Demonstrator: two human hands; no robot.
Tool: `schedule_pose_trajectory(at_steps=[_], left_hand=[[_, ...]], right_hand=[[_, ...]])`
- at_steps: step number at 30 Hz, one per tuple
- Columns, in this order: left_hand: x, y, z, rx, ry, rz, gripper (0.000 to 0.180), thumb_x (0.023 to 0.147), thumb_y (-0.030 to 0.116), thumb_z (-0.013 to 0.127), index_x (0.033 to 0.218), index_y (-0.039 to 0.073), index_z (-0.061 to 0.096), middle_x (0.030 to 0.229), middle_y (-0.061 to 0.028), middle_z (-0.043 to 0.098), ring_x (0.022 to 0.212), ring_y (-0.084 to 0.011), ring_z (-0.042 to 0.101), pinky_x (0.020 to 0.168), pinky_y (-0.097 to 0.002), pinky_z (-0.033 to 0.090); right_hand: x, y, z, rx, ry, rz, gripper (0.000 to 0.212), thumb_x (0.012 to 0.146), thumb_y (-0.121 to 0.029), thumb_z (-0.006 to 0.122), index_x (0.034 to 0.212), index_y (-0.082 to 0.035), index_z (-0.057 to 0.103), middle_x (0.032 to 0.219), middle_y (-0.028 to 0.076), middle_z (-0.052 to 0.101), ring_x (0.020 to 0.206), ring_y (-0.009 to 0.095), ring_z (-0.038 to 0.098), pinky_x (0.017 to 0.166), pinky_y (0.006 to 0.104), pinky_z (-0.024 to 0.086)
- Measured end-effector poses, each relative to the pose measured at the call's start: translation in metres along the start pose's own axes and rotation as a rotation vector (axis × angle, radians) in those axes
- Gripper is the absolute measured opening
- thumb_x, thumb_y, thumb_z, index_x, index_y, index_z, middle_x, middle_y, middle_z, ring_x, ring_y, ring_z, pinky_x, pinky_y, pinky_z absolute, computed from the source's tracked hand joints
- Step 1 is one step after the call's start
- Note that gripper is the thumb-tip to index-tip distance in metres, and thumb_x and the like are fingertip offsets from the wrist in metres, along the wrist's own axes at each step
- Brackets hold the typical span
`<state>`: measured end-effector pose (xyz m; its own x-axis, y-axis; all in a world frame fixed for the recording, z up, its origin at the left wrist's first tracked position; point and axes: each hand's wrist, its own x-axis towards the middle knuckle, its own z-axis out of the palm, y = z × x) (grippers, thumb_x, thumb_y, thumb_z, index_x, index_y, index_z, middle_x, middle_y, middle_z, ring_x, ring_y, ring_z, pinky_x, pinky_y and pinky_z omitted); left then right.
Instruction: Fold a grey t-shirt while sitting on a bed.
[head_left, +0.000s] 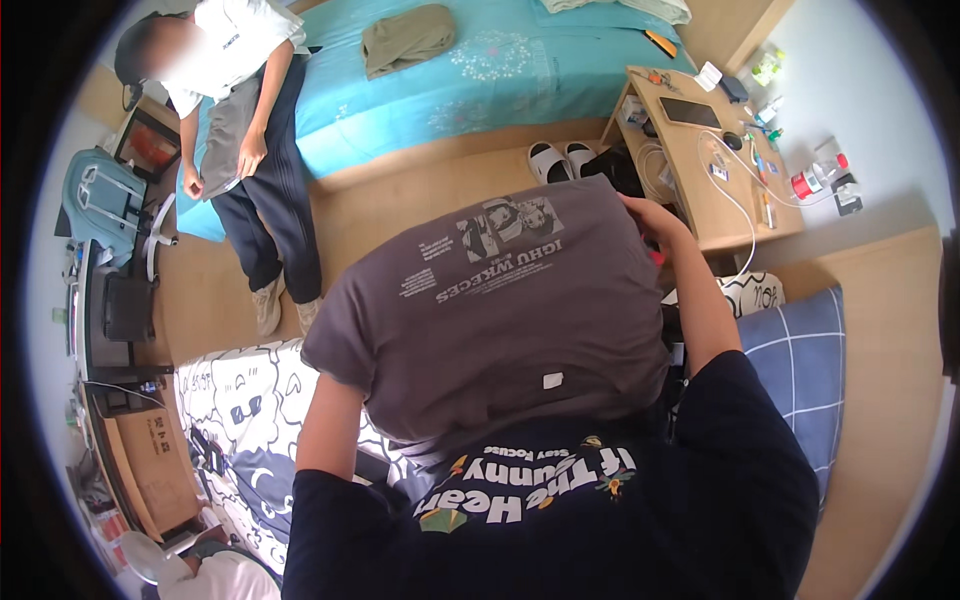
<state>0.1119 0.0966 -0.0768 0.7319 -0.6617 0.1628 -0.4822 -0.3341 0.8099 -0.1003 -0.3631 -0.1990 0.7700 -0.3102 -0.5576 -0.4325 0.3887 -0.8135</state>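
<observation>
A dark grey T-shirt (pixel 500 320) with a printed picture and lettering is spread out in front of my chest. At its upper right edge my right hand (pixel 658 228) is closed on the fabric, fingers partly behind it. My left forearm (pixel 328 425) reaches up under the shirt's left side, and the cloth hides my left hand. A small white tag or patch (pixel 552 381) shows on the shirt's lower part. Something red peeks out beside my right hand, too small to name.
Across from me, a person (pixel 245 60) sits on a blue-covered bed (pixel 350 95) with a grey garment (pixel 232 125) on their lap. An olive folded garment (pixel 408 40) lies on that bed. A wooden desk (pixel 690 160) stands at right; slippers (pixel 548 162) are beside it.
</observation>
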Motion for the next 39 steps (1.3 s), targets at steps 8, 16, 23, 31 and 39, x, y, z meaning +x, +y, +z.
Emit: schedule_pose_trajectory(at_steps=[8, 16, 23, 31, 39], left_hand=[[0.002, 0.009, 0.002, -0.026, -0.110, 0.006, 0.036, 0.090, 0.018, 0.058, 0.122, 0.001, 0.056, 0.116, -0.0114, 0.061, 0.105, -0.0209, 0.058, 0.090, -0.0303, 0.045], [-0.023, 0.049, 0.019, -0.117, -0.596, 0.188, 0.037, 0.091, 0.019, 0.057, 0.123, 0.001, 0.055, 0.117, -0.0116, 0.060, 0.106, -0.0211, 0.057, 0.091, -0.0306, 0.045], [-0.021, 0.061, 0.015, -0.099, -0.729, 0.217, 0.038, 0.091, 0.021, 0.057, 0.123, 0.001, 0.055, 0.118, -0.0117, 0.060, 0.107, -0.0213, 0.057, 0.091, -0.0310, 0.045], [-0.055, 0.077, 0.016, -0.132, -0.820, 0.250, 0.039, 0.091, 0.022, 0.056, 0.124, 0.001, 0.054, 0.119, -0.0119, 0.059, 0.108, -0.0215, 0.057, 0.092, -0.0314, 0.044], [-0.031, 0.092, 0.055, -0.116, -0.779, 0.330, 0.041, 0.091, 0.023, 0.056, 0.125, 0.001, 0.053, 0.120, -0.0120, 0.059, 0.109, -0.0217, 0.057, 0.092, -0.0317, 0.044]], right_hand=[[-0.063, -0.056, -0.017, -0.280, 0.014, -0.340, 0.030, 0.089, -0.030, 0.062, 0.098, -0.002, 0.064, 0.087, 0.000, 0.062, 0.083, 0.009, 0.058, 0.076, 0.0245, 0.045], [-0.166, -0.007, -0.003, 0.325, -0.248, 0.178, 0.041, 0.097, -0.032, 0.046, 0.109, 0.006, 0.058, 0.101, 0.015, 0.067, 0.089, 0.023, 0.067, 0.077, 0.0333, 0.054], [-0.170, 0.013, 0.013, 0.707, -0.368, 0.177, 0.043, 0.098, -0.029, 0.045, 0.121, 0.006, 0.053, 0.111, 0.017, 0.064, 0.098, 0.026, 0.065, 0.086, 0.0351, 0.051], [-0.208, 0.080, 0.046, 0.680, -0.454, 0.232, 0.033, 0.090, -0.006, 0.052, 0.122, 0.003, 0.054, 0.117, 0.017, 0.062, 0.106, 0.025, 0.062, 0.093, 0.0360, 0.048], [-0.163, 0.028, 0.028, 0.198, -0.233, 0.151, 0.030, 0.093, -0.013, 0.052, 0.120, -0.002, 0.056, 0.115, 0.012, 0.061, 0.110, 0.020, 0.056, 0.097, 0.0325, 0.044]])
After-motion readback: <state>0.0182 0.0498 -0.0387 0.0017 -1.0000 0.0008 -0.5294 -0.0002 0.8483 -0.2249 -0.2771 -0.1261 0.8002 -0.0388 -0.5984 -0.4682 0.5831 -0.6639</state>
